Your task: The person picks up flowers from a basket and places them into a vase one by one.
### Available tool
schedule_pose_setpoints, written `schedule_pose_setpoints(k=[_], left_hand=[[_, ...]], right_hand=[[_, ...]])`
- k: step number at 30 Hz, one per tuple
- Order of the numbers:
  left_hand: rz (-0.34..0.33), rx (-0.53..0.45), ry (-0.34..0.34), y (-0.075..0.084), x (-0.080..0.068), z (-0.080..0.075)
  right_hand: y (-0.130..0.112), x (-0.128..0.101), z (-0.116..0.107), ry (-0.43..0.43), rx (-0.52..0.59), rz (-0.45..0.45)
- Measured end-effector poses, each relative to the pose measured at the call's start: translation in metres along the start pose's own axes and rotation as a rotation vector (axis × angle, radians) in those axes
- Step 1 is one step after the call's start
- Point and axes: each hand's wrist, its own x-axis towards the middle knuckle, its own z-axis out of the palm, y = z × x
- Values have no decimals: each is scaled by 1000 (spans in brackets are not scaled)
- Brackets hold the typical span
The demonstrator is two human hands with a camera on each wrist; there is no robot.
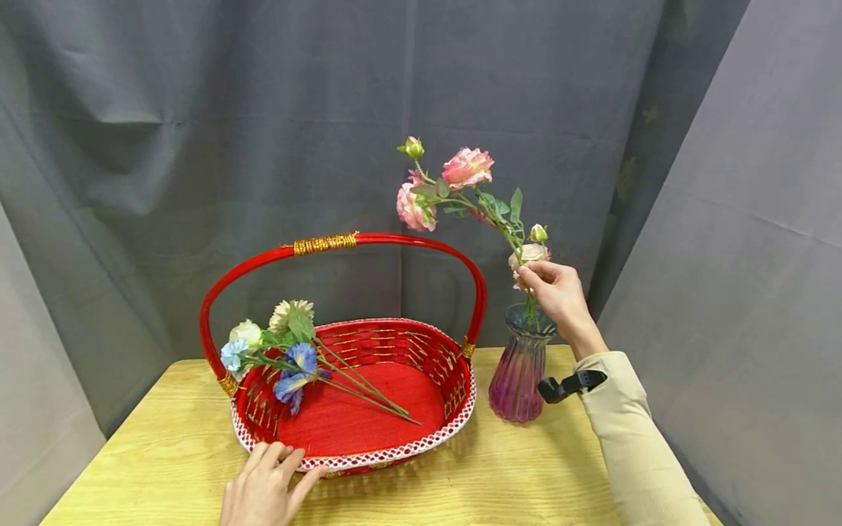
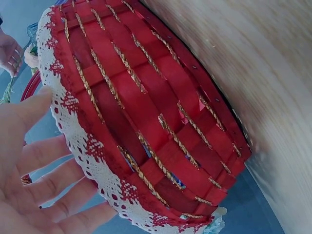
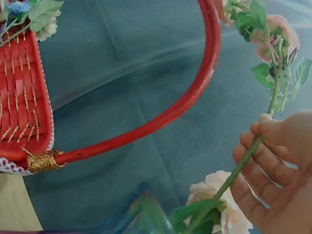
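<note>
My right hand (image 1: 555,288) pinches the green stem of a pink rose spray (image 1: 465,169) just above the purple glass vase (image 1: 521,372), and the stem's lower end stands inside the vase. In the right wrist view the fingers (image 3: 263,161) curl round the stem (image 3: 243,163). My left hand (image 1: 266,486) rests with straight fingers against the front rim of the red woven basket (image 1: 368,460); its fingers (image 2: 34,161) touch the white lace edge (image 2: 92,151). A bunch of blue and white flowers (image 1: 283,351) lies in the basket's left side.
The basket's tall red handle (image 1: 342,245) arches over it, close to the rose spray. All stands on a light wooden table (image 1: 500,475) with grey cloth (image 1: 197,109) hanging behind and at both sides. A black wrist strap (image 1: 571,385) sits on my right sleeve.
</note>
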Motion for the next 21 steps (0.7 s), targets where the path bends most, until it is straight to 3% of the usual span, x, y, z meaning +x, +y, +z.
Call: schedule_pose_setpoints(k=[10, 21], left_hand=[[-4, 7, -6, 1, 1, -2], [0, 23, -21, 0, -1, -2]], right_hand=[[18, -7, 5, 134, -196, 41], [38, -17, 6, 201, -264, 104]])
